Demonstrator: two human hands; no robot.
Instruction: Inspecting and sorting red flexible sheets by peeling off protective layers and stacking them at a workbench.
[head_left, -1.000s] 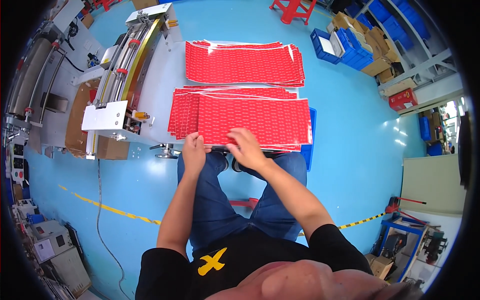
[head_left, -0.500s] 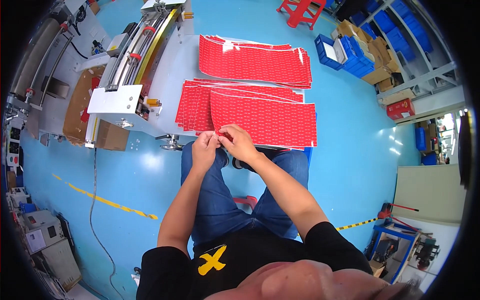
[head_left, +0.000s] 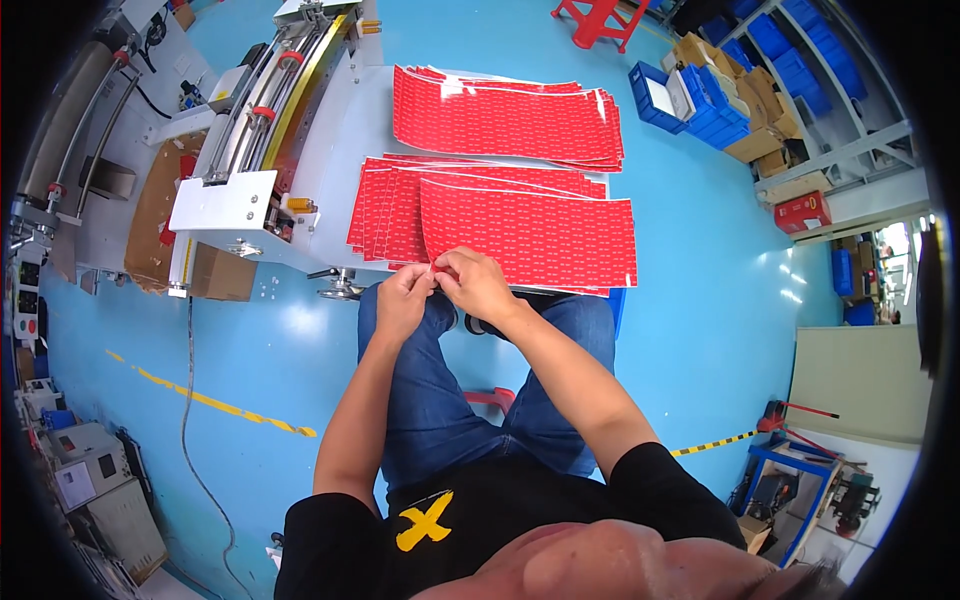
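A red printed sheet (head_left: 535, 235) with a thin white edge lies on top of the nearer pile. Its near left corner is bent slightly up between my hands. My right hand (head_left: 477, 284) has its fingers closed on that corner, thumb and forefinger pinched together. Touching the same corner from the left, my left hand (head_left: 404, 302) pinches with its fingertips. What exactly sits between the left fingertips is too small to make out. Beneath the top sheet, several more red sheets (head_left: 378, 210) are fanned out to the left. A second pile of red sheets (head_left: 505, 120) lies beyond.
To the left stands a roller machine (head_left: 225, 205) with a white end plate, beside the white tabletop (head_left: 335, 170). A handwheel (head_left: 342, 285) sits below the table's near left edge. Blue bins (head_left: 712, 105) and a red stool (head_left: 600, 22) stand farther off.
The view has shifted slightly. Both hands stay at the sheet's near left corner, with only a small movement of the fingers.
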